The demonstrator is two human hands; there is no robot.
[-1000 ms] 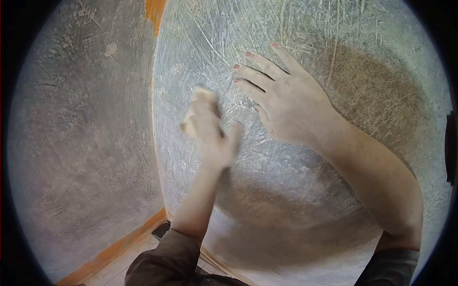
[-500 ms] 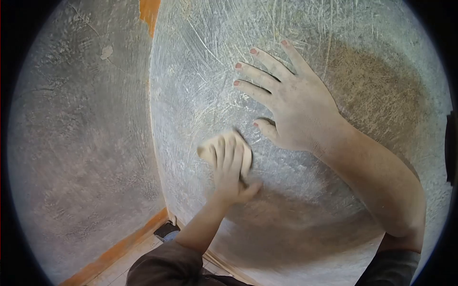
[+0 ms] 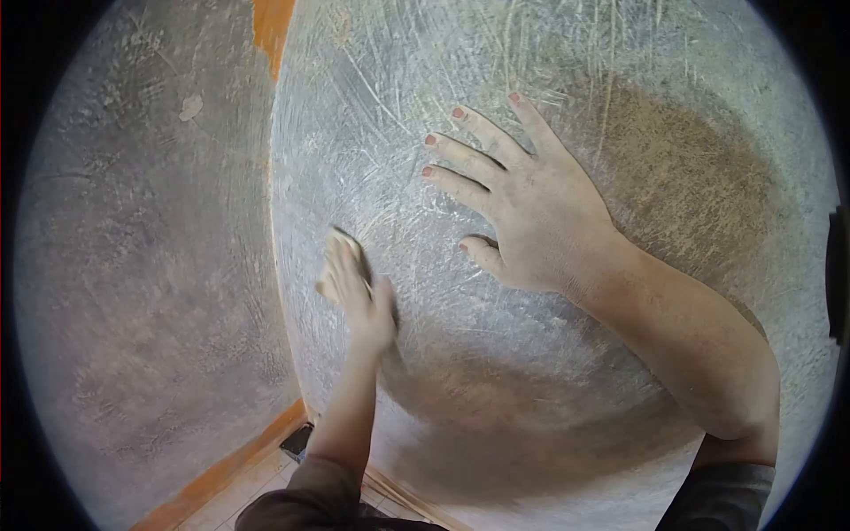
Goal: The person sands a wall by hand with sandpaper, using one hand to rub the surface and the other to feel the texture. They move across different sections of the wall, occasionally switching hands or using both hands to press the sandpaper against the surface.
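My left hand [image 3: 359,296] presses a small pale sanding pad [image 3: 342,250] against a grey, heavily scratched wall [image 3: 567,372], close to the inside corner. The hand is blurred and its fingers lie over the pad. My right hand [image 3: 522,208] rests flat on the same wall to the right and slightly higher. Its fingers are spread and it holds nothing. Both hands and forearms are dusty.
A second grey wall [image 3: 150,265] meets the scratched one at the corner on the left. An orange strip [image 3: 268,26] shows at the top of the corner and an orange skirting [image 3: 226,469] along the bottom. A small dark object [image 3: 296,442] lies on the tiled floor.
My left hand swept the pad down and to the right, then back left toward the corner. My right hand stayed flat on the wall, shifting only slightly.
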